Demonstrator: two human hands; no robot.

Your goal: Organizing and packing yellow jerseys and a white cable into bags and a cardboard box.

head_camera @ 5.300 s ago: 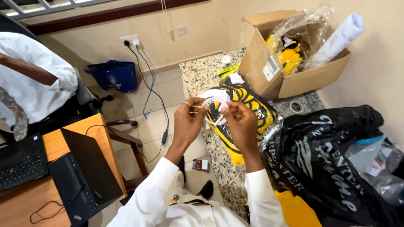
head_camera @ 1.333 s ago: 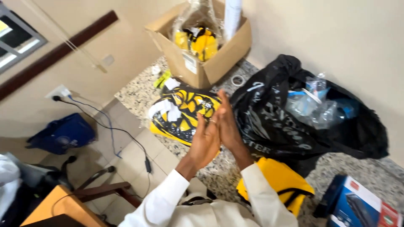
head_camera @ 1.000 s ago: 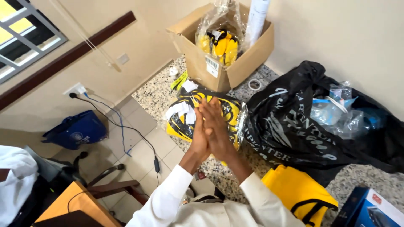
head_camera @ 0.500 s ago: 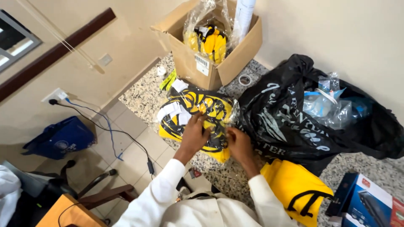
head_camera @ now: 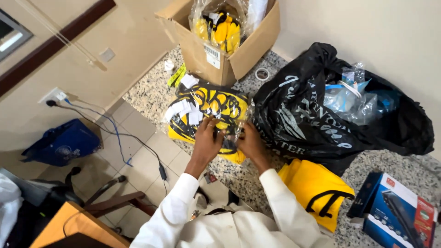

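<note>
A clear plastic packet of yellow and black printed items [head_camera: 209,108] lies on the speckled granite counter [head_camera: 149,89], with several white paper slips on top. My left hand [head_camera: 206,140] rests on the packet's near edge, fingers curled onto the plastic. My right hand [head_camera: 250,140] pinches the same near edge just to the right. Both hands sit close together, thumbs toward each other. What lies under the fingers is hidden.
An open cardboard box [head_camera: 220,46] with yellow bagged goods stands behind the packet. A big black plastic bag [head_camera: 321,119] fills the right. A yellow bag [head_camera: 317,190] and a boxed device [head_camera: 397,211] lie near. Floor cables [head_camera: 124,135], a blue bag [head_camera: 59,144] and a chair [head_camera: 101,200] are at the left.
My hands held a white strip, then pressed palm to palm above the packet, then dropped onto its near edge, where they now grip the plastic. The view tilted and shifted.
</note>
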